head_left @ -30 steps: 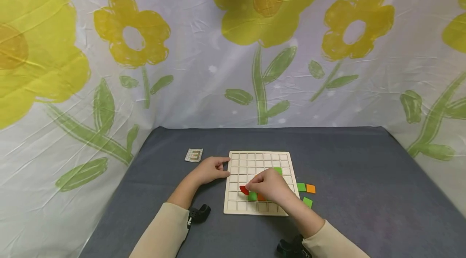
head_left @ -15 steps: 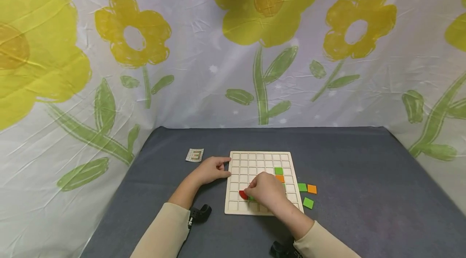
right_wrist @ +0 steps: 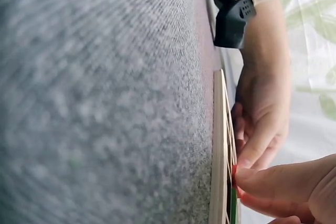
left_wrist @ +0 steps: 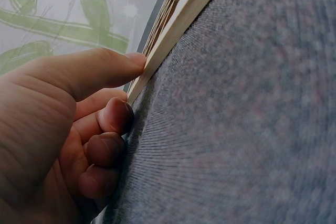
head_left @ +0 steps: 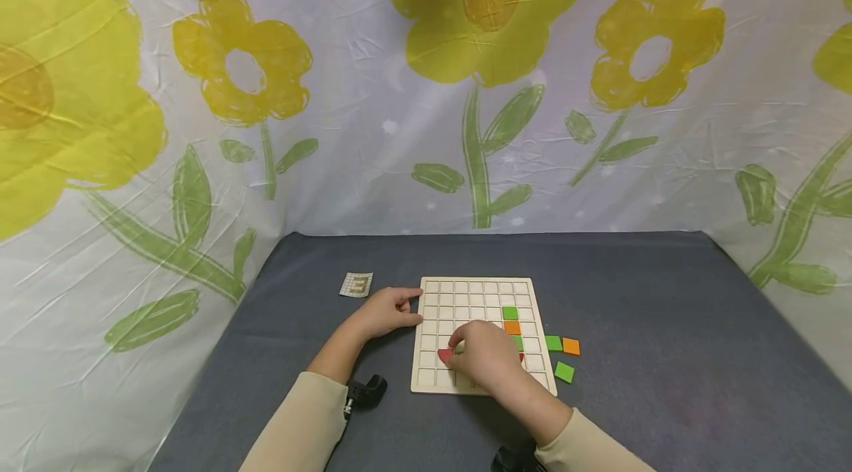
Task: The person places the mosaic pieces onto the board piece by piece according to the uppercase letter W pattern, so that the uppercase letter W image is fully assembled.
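A pale wooden board with a square grid (head_left: 438, 302) lies on the dark cloth. My left hand (head_left: 382, 313) rests at its left edge, thumb and index finger extended against the rim. The left wrist view shows that thumb (left_wrist: 115, 69) on the board's side, the other fingers curled below. My right hand (head_left: 489, 357) is over the board's lower half, thumb and index finger at a red tile with a rounded side (head_left: 444, 356). In the right wrist view the red tile (right_wrist: 235, 174) sits at the grid between those fingertips. A green tile (head_left: 509, 313) and an orange tile (head_left: 511, 327) lie in the grid.
Right of the board lie a green tile (head_left: 554, 343), an orange tile (head_left: 570, 346) and a tilted green tile (head_left: 564, 372). A small card with a printed grid pattern (head_left: 356, 284) lies at the upper left. A flower-printed curtain (head_left: 359, 183) hangs behind the table.
My right hand has brought the red tile down onto the grid at the lower left, and its index finger has lifted slightly. The left hand stays at the board's edge.
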Demonstrator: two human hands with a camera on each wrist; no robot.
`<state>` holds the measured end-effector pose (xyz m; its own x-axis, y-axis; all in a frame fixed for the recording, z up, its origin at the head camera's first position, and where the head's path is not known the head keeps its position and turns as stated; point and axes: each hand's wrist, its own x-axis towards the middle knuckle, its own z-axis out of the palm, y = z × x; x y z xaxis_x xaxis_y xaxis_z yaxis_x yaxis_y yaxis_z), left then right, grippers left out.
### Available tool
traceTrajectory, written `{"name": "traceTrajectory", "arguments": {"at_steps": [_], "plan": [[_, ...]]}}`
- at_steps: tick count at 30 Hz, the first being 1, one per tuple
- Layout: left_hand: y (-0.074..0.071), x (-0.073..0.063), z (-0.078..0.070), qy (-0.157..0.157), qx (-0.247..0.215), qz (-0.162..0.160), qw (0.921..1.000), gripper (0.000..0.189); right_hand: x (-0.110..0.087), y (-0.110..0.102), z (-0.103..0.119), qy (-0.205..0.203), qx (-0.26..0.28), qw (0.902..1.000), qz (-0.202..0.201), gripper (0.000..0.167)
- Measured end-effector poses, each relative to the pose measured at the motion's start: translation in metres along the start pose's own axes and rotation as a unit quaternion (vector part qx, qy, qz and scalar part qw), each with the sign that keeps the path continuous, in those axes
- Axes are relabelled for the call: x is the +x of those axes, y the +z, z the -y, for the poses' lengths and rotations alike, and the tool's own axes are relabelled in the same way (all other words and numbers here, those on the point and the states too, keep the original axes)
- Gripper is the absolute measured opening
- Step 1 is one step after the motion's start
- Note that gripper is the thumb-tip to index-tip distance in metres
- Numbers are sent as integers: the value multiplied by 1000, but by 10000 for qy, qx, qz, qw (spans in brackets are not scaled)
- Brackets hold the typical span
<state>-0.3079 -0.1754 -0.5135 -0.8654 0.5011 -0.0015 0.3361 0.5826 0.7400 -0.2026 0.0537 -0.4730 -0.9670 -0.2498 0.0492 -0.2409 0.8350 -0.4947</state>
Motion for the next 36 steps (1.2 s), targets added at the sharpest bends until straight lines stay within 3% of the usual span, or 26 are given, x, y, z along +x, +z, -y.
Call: {"name": "traceTrajectory", "arguments": {"at_steps": [6,14,21,27,36], "plan": [[1,2,-2,21,-50,-15,10000,58,0,-1,-1,-34,-139,9998,123,5],[2,2,-3,20,-48,-32,10000,58,-2,-3,0,-269,-686,9972,131,11],[3,0,-2,27,-110,-26,9999,58,-5,-16,-7,-244,-351,9990,146,19],[2,-1,-3,-26,-130,-43,9999,59,-13,-37,-27,-114,-254,9996,-32,20],[1,1,-1,-36,-97,-8,9999,59,-25,-70,-76,577,-372,9976,-75,24]]}}
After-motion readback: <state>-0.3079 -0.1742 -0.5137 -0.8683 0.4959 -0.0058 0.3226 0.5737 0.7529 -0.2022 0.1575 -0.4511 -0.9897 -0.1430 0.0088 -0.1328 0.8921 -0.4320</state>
